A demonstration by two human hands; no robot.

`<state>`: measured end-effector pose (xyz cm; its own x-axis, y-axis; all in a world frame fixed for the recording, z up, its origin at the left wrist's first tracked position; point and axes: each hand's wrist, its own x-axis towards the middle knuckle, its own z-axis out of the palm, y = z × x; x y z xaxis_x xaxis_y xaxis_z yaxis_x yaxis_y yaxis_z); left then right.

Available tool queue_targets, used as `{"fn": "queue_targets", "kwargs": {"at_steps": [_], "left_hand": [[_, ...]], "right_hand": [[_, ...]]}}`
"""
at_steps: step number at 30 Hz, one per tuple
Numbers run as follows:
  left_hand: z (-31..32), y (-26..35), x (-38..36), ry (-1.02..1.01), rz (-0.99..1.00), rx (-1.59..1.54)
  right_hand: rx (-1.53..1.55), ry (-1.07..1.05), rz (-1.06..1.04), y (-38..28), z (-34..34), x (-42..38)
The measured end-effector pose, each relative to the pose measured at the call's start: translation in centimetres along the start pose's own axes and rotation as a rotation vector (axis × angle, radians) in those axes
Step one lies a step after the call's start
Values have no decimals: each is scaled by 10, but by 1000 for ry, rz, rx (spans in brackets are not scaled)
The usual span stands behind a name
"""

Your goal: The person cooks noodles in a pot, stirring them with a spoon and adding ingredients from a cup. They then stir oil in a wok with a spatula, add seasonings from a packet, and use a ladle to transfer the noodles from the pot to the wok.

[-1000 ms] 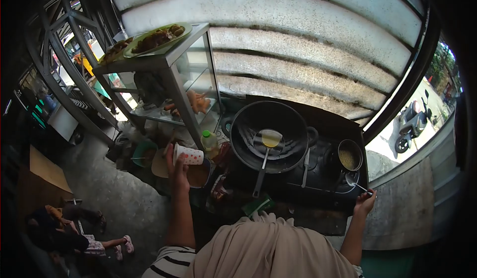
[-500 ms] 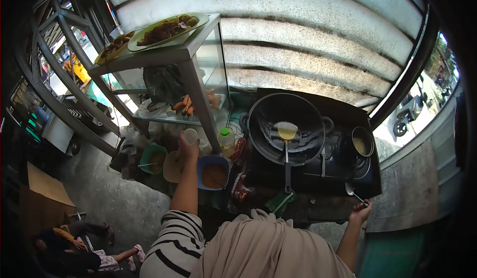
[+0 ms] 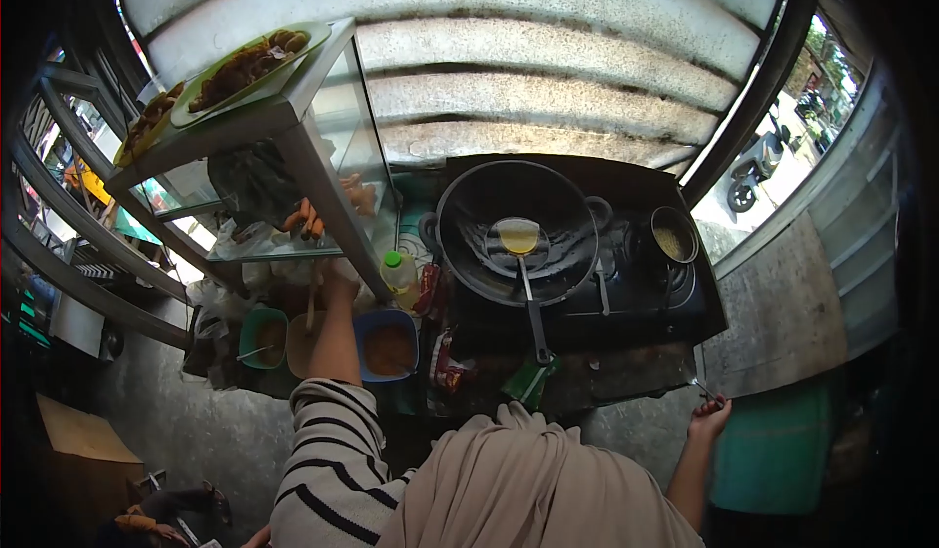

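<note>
My left hand (image 3: 339,282) reaches in under the glass cabinet, behind a peach bowl (image 3: 299,348). Its fingers are hidden, so what they hold does not show. A thin wooden-looking stick (image 3: 311,298) stands up beside it. To either side are a green bowl (image 3: 251,354) and a blue bowl (image 3: 388,376) with orange-brown contents. My right hand (image 3: 712,413) is closed around a metal spoon (image 3: 699,386), low at the right, past the stove's front edge. A black-handled metal turner (image 3: 529,298) with something yellow on its blade rests in the dark wok (image 3: 567,201).
The glass cabinet (image 3: 293,147) carries plates of food (image 3: 254,73) on top. A green-capped bottle (image 3: 399,274) stands beside its post. On the black stove (image 3: 626,298) sits a small pot (image 3: 675,235). A green packet (image 3: 529,383) lies near the front edge.
My left hand has gone deeper under the cabinet; the clear cup it held no longer shows. The spoon in my right hand has dropped away from the stove. The view has shifted right.
</note>
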<state>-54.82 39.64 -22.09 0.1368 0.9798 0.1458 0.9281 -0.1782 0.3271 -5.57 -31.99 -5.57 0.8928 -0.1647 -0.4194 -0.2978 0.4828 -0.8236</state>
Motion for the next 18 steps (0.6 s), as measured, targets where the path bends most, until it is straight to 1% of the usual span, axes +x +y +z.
{"fn": "queue_targets", "kwargs": {"at_steps": [1,2,3,5,6,8,9,10,12,15,16,17,18], "left_hand": [[-36,26,-13,-87,-93,-46],[-77,45,-48,-176,-182,-90],[-88,55,-51,-187,-163,-94],[-96,66,-52,-268,-197,-154],[-97,71,-52,-278,-174,-157],[-96,71,-54,-207,-143,-133],[-90,68,-51,-180,-118,-215],[-87,67,-49,-183,-103,-210],[-84,65,-45,-92,-50,-348],[-80,62,-40,-115,-50,-331],[-61,48,-33,-112,-38,-328],[-31,25,-21,-127,72,-336],[-16,11,-13,-144,179,-344]], "right_hand": [[-5,2,-19,-1,0,-2],[0,17,-30,-3,0,-5],[-20,11,-45,-5,-1,-8],[-39,31,-81,-9,-5,-11],[-58,50,-87,-10,-8,-10],[-60,79,-89,-12,-13,-9],[-52,93,-91,-13,-15,-9],[-47,82,-96,-12,-17,-8],[-32,84,-94,-10,-19,-7],[-72,54,-93,-6,-18,-5],[-61,60,-91,-6,-16,-5],[-81,68,-80,-7,-13,-5],[-104,73,-71,-10,-12,-5]]}}
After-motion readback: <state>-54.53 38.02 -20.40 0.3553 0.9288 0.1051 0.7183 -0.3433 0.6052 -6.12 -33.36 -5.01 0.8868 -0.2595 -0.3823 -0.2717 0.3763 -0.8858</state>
